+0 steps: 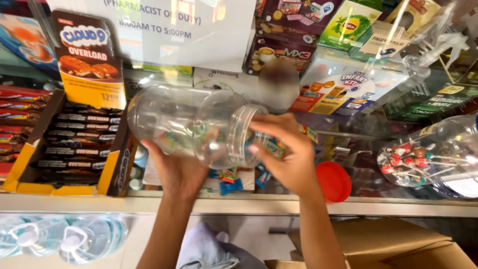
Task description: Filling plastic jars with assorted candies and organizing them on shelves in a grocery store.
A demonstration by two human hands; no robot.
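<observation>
Nearest the camera, at the bottom edge, a brown cardboard box [393,246] sits to the right and several clear water bottles [64,239] lie to the left, below the counter edge. A grey cloth [204,251] shows between the two forearms.

Above these, both arms reach up over the glass counter [239,205]. The left hand [177,172] is open-palmed and cups the underside of a clear plastic jar [194,124], supporting it from below. The right hand [286,152] grips the jar at its threaded mouth, with the fingers curled around the rim and the fingertips [259,122] pressed on the opening. The jar lies on its side, held in the air above the counter, mouth toward the right. It is uncapped and looks empty; coloured items seen through its wall lie behind it.

On the counter just right of the right hand, a red lid [333,182] lies flat. Small candy wrappers [231,182] lie on the glass beneath the jar. Further right, a second clear jar [438,154] lies on its side and holds lollipops with white sticks.

To the left, an open yellow display carton [30,174] holds rows of dark chocolate bars [79,144].

At the back, a white paper notice [159,30] hangs above, with stacked boxes of tea and coffee sachets [318,30] to its right.
</observation>
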